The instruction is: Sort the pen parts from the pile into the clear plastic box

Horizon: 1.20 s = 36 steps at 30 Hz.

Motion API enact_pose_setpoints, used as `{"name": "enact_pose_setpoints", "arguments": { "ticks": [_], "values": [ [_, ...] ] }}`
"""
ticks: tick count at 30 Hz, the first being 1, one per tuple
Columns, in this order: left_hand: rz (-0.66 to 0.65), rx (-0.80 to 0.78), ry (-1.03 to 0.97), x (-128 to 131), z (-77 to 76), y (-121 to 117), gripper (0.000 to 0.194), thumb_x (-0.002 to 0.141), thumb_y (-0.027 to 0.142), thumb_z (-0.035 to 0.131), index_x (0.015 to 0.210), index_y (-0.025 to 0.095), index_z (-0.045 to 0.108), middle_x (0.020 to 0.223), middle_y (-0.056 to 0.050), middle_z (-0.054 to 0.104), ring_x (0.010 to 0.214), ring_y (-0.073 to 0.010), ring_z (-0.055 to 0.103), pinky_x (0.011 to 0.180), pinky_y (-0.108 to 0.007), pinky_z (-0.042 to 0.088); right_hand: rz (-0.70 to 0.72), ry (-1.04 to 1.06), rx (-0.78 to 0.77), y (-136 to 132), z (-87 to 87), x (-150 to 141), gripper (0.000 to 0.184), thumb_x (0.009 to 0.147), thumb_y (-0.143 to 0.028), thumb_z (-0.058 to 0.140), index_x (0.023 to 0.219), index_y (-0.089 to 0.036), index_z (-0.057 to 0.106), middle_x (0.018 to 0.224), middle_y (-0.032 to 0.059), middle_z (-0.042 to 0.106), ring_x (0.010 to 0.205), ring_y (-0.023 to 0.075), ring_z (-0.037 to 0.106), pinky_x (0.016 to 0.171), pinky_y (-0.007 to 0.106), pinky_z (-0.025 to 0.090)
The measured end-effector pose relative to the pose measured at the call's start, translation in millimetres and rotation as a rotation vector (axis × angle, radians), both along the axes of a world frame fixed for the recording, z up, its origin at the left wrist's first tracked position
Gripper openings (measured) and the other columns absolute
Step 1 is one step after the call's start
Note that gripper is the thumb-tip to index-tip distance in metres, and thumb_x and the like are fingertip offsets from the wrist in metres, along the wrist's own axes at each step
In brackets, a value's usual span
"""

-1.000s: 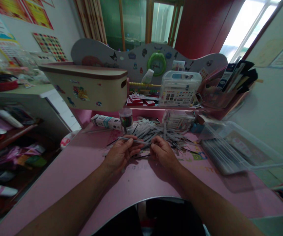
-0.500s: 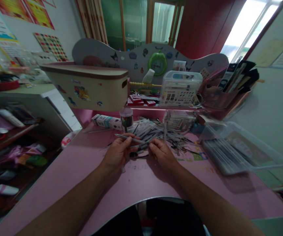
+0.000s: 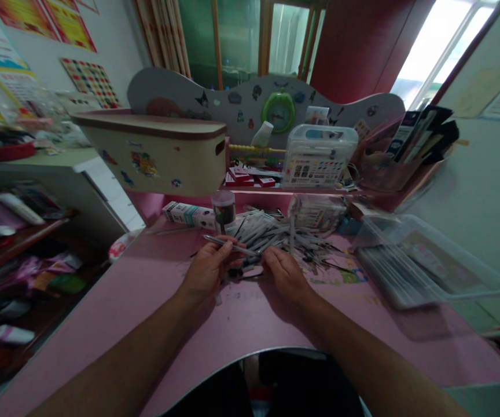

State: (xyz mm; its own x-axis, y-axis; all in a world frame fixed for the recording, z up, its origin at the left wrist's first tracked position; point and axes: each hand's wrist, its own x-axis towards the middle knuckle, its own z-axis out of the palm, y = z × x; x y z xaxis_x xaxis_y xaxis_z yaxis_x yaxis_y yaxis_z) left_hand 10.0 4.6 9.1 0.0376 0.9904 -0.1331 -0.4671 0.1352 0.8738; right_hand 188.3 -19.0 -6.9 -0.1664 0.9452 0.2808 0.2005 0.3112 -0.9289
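My left hand (image 3: pixel 206 271) pinches a thin silver metal stick (image 3: pixel 228 244) between thumb and fingers, its tip pointing left. My right hand (image 3: pixel 285 275) sits close by, its curled fingers at the front edge of a heap of slim grey-and-white sticks in wrappers (image 3: pixel 276 234). Whether those fingers hold anything small, I cannot tell. The heap lies on a pink desk (image 3: pixel 250 324), and both hands partly hide its front. A small capped cup (image 3: pixel 223 211) stands just behind my left hand.
A clear plastic lidded box (image 3: pixel 432 260) with grey sticks inside lies to the right. Behind the heap are a printed carton (image 3: pixel 188 215) and a clear case (image 3: pixel 317 156). A cream sticker-covered box (image 3: pixel 146 153) stands at the back left, above cluttered shelves (image 3: pixel 15 231).
My left hand has swung the silver stick so its tip points further up and left. My right hand has moved slightly lower and closer to the desk.
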Motion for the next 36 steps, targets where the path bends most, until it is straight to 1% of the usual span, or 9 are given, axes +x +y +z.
{"name": "enact_pose_setpoints", "arguments": {
  "ticks": [3,5,13,19,24,29,32,34,36],
  "values": [
    [-0.021,-0.013,0.005,-0.6,0.2,0.2,0.006,0.086,0.018,0.069,0.089,0.016,0.064,0.084,-0.005,0.076,0.069,-0.0137,0.073,0.061,-0.021,0.059,-0.006,-0.025,-0.068,4.8,0.7,-1.0,0.023,0.091,-0.025,0.047,0.069,-0.022,0.047,0.068,-0.001,0.045,0.064,0.0155,0.041,0.059,0.028,0.031],
    [-0.034,-0.016,0.003,-2.0,-0.3,0.8,0.008,0.086,0.019,0.07,0.089,0.017,0.064,0.085,-0.005,0.077,0.069,-0.014,0.074,0.061,-0.021,0.059,-0.012,-0.027,-0.106,6.7,0.8,-1.8,0.026,0.093,-0.029,0.048,0.068,-0.022,0.047,0.067,-0.0013,0.045,0.064,0.0152,0.042,0.058,0.027,0.032],
    [-0.036,0.011,-0.006,-1.6,-0.5,1.0,0.008,0.085,0.018,0.071,0.087,0.016,0.064,0.087,-0.006,0.078,0.073,-0.0146,0.075,0.063,-0.021,0.06,0.033,0.151,-0.226,6.7,-3.2,-3.7,0.012,0.091,-0.029,0.054,0.081,-0.022,0.057,0.074,-0.0019,0.052,0.068,0.0143,0.049,0.06,0.025,0.039],
    [-0.03,-0.017,-0.013,-0.7,-0.6,1.9,0.011,0.083,0.02,0.072,0.089,0.017,0.064,0.086,-0.005,0.078,0.071,-0.0145,0.074,0.061,-0.021,0.06,0.009,0.126,-0.13,7.6,-1.3,-4.4,0.007,0.087,-0.024,0.055,0.081,-0.021,0.058,0.076,-0.0023,0.053,0.07,0.0134,0.049,0.063,0.025,0.04],
    [-0.038,0.006,-0.006,-1.7,-1.1,2.5,0.012,0.082,0.022,0.074,0.086,0.017,0.065,0.085,-0.005,0.077,0.072,-0.0145,0.074,0.062,-0.021,0.059,-0.003,0.119,-0.094,7.4,-2.4,-4.5,0.004,0.087,-0.023,0.055,0.085,-0.021,0.057,0.078,-0.0028,0.053,0.07,0.0129,0.051,0.063,0.024,0.041],
    [-0.08,0.009,0.014,-3.8,-4.6,1.2,0.014,0.084,0.029,0.073,0.092,0.019,0.065,0.086,-0.004,0.077,0.066,-0.0152,0.073,0.057,-0.024,0.058,0.025,0.12,-0.117,7.2,-3.7,-4.0,0.008,0.089,-0.027,0.055,0.085,-0.02,0.058,0.078,-0.0019,0.054,0.07,0.0134,0.052,0.06,0.024,0.042],
    [-0.062,0.031,0.02,-4.7,-4.4,1.1,0.015,0.084,0.028,0.072,0.092,0.018,0.065,0.087,-0.005,0.076,0.07,-0.0157,0.073,0.059,-0.024,0.058,0.052,0.114,-0.138,5.8,-5.7,-2.9,0.011,0.092,-0.03,0.051,0.087,-0.021,0.056,0.077,-0.0017,0.054,0.069,0.0137,0.052,0.059,0.024,0.042],
    [-0.021,0.05,0.014,-5.3,-3.2,1.9,0.014,0.083,0.026,0.072,0.091,0.017,0.065,0.087,-0.005,0.076,0.075,-0.016,0.073,0.062,-0.023,0.058,0.047,0.037,-0.068,3.8,-6.2,-1.5,0.008,0.092,-0.028,0.049,0.092,-0.022,0.055,0.08,-0.0013,0.054,0.069,0.014,0.051,0.059,0.024,0.04],
    [0.028,0.067,-0.004,-6.1,-2.0,3.3,0.015,0.082,0.026,0.072,0.091,0.016,0.064,0.085,-0.004,0.075,0.076,-0.0158,0.072,0.064,-0.023,0.058,0.043,-0.128,0.101,1.4,-5.1,-0.3,0.008,0.084,-0.023,0.055,0.092,-0.021,0.055,0.085,0.0004,0.055,0.073,0.015,0.051,0.061,0.025,0.039]
  ]
}}
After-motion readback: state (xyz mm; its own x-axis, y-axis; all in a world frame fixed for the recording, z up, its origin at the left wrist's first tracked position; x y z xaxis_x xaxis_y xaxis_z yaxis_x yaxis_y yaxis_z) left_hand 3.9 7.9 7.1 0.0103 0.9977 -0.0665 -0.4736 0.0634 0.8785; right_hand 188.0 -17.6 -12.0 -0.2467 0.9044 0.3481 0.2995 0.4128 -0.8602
